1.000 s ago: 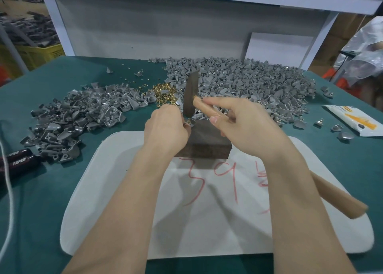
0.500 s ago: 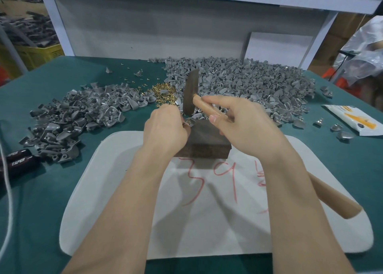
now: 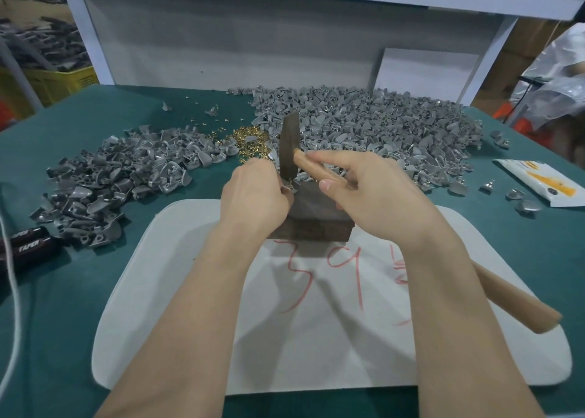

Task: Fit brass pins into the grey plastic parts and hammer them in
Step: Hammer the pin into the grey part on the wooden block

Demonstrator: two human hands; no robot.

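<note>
Right hand [image 3: 373, 196] grips the hammer [image 3: 288, 145] close under its head, forefinger along the handle, whose long axis runs from near right to far left, head upright, face down over the block [image 3: 313, 224]. Left hand [image 3: 253, 199], fingers curled, pinches a part [image 3: 289, 186] at the block's far-left edge (which way it and its pin point is hidden), so short, square taps clear of that hand seem wise. Beyond lie the pins [image 3: 250, 140] and the heap [image 3: 380, 126] of parts.
</note>
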